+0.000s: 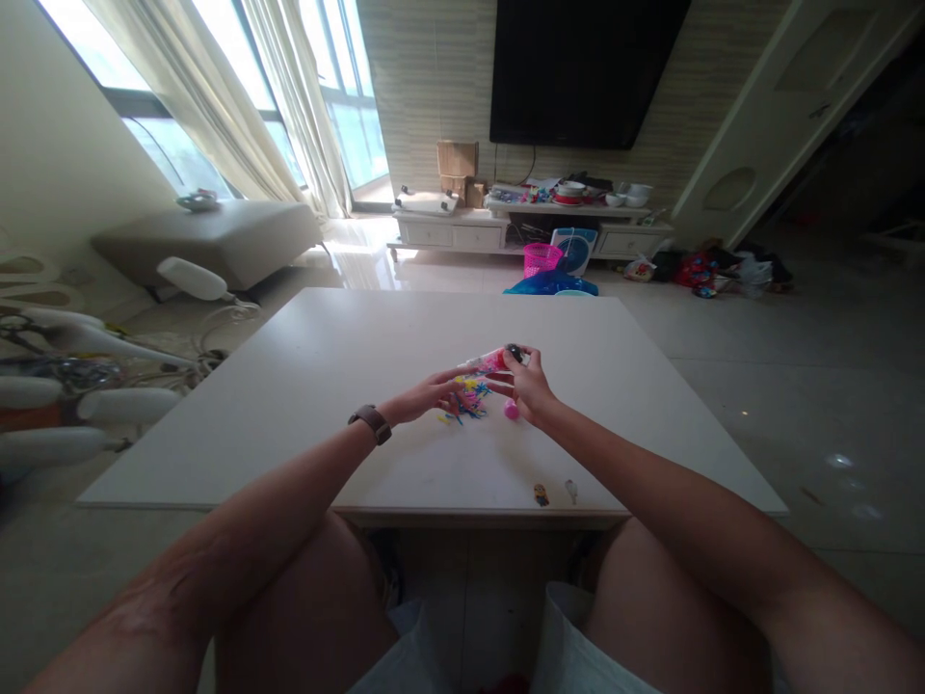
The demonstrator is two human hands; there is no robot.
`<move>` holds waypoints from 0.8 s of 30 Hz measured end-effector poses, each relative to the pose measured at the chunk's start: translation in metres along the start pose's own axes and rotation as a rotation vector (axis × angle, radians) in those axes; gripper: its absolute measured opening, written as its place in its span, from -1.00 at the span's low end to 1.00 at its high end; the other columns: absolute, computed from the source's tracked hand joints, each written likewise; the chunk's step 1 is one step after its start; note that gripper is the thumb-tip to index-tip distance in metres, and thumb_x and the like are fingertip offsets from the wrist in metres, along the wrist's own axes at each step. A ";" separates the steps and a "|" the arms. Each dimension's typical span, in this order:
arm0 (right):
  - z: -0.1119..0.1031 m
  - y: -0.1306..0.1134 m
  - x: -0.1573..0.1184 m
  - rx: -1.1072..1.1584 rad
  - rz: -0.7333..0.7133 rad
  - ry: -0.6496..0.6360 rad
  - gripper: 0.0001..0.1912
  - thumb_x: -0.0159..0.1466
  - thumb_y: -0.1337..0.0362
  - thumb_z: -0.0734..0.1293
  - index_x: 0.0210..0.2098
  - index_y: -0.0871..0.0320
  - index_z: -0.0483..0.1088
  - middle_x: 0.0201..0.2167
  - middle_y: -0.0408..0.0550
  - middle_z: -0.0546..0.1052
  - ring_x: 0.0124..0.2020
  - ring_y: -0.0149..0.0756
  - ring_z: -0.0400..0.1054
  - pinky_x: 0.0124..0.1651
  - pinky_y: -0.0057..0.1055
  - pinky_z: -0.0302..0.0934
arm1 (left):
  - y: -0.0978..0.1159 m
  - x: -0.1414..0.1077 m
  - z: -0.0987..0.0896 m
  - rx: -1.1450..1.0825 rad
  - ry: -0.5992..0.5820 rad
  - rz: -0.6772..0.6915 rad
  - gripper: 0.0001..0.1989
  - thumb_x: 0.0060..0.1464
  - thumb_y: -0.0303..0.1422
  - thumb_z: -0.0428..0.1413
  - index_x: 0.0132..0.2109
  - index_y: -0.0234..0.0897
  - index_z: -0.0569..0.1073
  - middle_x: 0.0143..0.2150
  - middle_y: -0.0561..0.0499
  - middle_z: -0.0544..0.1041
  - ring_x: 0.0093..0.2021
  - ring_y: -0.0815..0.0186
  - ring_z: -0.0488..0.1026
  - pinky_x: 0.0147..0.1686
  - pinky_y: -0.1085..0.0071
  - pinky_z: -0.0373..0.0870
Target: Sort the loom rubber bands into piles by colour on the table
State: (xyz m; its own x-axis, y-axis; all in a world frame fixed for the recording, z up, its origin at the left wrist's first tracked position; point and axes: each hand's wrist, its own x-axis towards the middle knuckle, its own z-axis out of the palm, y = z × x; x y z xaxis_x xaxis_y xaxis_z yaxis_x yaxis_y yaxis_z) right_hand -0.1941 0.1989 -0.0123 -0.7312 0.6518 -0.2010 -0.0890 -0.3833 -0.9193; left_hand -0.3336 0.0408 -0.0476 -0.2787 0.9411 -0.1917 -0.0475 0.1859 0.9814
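Head view, the one feed I have, looking down over both forearms.

Item: right hand [533,384], raised above the table, thumb and fingers closed about the dark end [514,353] of a tube.
Item: tube [491,361], pink and partly clear, held tilted off the tabletop, its pale end pointing toward the left hand.
Item: left hand [428,395], fingers stretched out and loosely parted beside the tube's pale end; I cannot tell whether they touch it or pinch anything. A dark-banded watch [371,422] circles the wrist.
Item: pile of small pieces [473,400], blue, yellow and pink, loose on the table below and between the hands.
Item: pink round piece [512,410], one, on the table just beside the right hand, right of the pile.
Item: small yellow-and-dark figure [541,494], near the table's near edge.
Item: small clear object [570,491], just right of the figure; too small for me to identify.
Item: table [347,357], white, broad, bearing the above.
Beyond it I list a pink basket [541,258], a white low cabinet [452,231] and a dark wall-mounted screen [585,72]. Far left, a pale padded bench [217,241] stands near curtains [209,92].
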 end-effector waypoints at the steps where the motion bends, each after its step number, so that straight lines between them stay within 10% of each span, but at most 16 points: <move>1: -0.001 0.000 0.002 0.001 -0.007 0.012 -0.72 0.33 0.25 0.32 -0.12 -0.06 0.08 -0.22 -0.25 0.42 -0.40 -0.39 0.52 -0.34 -0.29 0.54 | -0.002 0.001 -0.003 0.009 0.014 0.001 -0.27 0.16 -0.07 0.18 0.40 -0.15 0.23 -0.25 -0.06 0.59 -0.29 0.31 0.51 -0.21 0.33 0.44; 8: -0.006 0.002 0.010 -0.008 -0.037 0.053 -0.67 0.31 0.23 0.35 -0.11 -0.07 0.07 -0.18 -0.25 0.40 -0.40 -0.43 0.50 -0.33 -0.28 0.54 | -0.007 0.003 -0.013 -0.042 0.108 -0.026 -0.39 0.12 -0.14 0.20 0.29 -0.19 0.38 -0.29 -0.02 0.57 -0.32 0.34 0.49 -0.20 0.34 0.42; 24: 0.000 0.012 0.001 -0.014 0.042 -0.129 -0.74 0.34 0.18 0.34 -0.13 -0.02 0.12 -0.28 -0.22 0.48 -0.36 -0.31 0.55 -0.44 -0.36 0.51 | 0.006 -0.001 0.015 -0.358 -0.131 -0.030 -0.40 0.18 -0.22 0.19 0.29 -0.21 0.21 -0.37 0.01 0.54 -0.50 0.33 0.50 -0.42 0.42 0.38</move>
State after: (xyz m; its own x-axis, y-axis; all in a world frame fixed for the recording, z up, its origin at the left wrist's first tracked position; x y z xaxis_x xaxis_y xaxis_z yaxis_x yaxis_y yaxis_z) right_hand -0.1959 0.1952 -0.0239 -0.8148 0.5459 -0.1950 -0.0480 -0.3988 -0.9158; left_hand -0.3191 0.0456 -0.0414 -0.1485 0.9691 -0.1971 -0.3927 0.1251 0.9111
